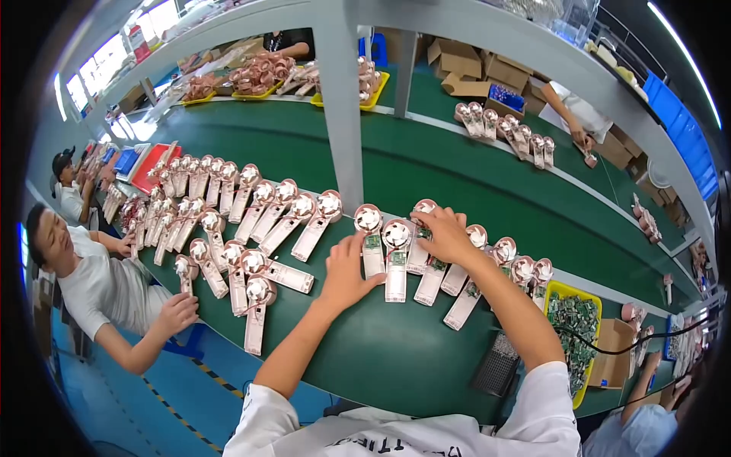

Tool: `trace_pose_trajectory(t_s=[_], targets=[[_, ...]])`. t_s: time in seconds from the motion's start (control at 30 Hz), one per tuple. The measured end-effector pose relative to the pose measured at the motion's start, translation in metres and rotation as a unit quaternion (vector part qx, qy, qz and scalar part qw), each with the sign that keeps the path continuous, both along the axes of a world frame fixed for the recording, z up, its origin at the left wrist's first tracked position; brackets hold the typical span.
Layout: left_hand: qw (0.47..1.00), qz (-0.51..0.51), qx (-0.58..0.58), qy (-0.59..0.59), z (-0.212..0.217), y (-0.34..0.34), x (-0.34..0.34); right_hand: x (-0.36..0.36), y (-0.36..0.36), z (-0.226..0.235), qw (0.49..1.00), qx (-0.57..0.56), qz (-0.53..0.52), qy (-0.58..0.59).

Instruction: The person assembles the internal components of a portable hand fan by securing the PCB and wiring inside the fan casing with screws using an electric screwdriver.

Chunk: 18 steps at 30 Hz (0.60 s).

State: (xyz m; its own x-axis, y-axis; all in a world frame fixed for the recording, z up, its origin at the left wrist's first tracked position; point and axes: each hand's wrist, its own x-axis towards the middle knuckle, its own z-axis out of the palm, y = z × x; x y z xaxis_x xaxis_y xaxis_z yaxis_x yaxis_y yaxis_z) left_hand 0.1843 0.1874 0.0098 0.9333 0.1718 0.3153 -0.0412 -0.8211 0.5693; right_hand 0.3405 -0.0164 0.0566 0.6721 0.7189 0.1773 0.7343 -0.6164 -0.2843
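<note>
My left hand (346,268) lies flat on the green bench, fingertips touching a pale pink hand-held fan body (372,245) with a round head and a green circuit board showing. My right hand (444,234) rests over the heads of the neighbouring fan bodies (397,255), fingers curled on one of them. Several more such fan bodies (464,293) lie side by side to the right of my hands.
Rows of pink fan bodies (251,206) cover the bench to the left. A yellow tray of green circuit boards (571,320) sits at right, beside a dark grid pad (496,365). A co-worker's hand (177,311) reaches in at left. A grey post (341,114) rises ahead.
</note>
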Motion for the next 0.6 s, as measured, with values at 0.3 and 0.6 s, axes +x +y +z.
trace_pose_trajectory(t_s=[0.3, 0.6], targets=[[0.996, -0.052, -0.057, -0.044, 0.009, 0.009, 0.02, 0.0, 0.0, -0.015, 0.992, 0.108, -0.011, 0.07], [0.983, -0.056, -0.155, -0.086, 0.007, 0.013, 0.016, -0.05, 0.002, -0.01, 0.992, 0.072, -0.016, 0.098]])
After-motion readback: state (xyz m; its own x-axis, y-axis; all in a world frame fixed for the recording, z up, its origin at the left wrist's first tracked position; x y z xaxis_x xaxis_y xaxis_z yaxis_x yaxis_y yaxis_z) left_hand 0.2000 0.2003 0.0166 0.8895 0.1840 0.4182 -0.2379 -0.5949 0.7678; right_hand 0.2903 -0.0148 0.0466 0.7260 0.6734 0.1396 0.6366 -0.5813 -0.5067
